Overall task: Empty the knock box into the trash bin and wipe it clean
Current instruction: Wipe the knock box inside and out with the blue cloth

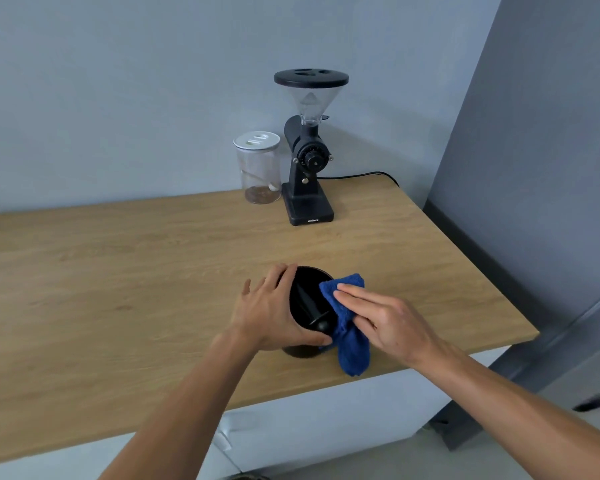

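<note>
The black round knock box (307, 299) stands upright on the wooden counter (153, 271), near its front edge, with its dark bar across the opening. My left hand (271, 313) wraps around the box's left side, thumb at the front rim. My right hand (385, 317) presses a blue cloth (350, 341) flat against the box's right rim. The cloth drapes over the rim and hangs down the outside to the counter. No trash bin is in view.
A black coffee grinder (309, 157) with a clear hopper stands at the back of the counter, its cord trailing right. A clear jar (258, 168) with a white lid stands beside it on the left. The counter's right edge borders a grey wall panel.
</note>
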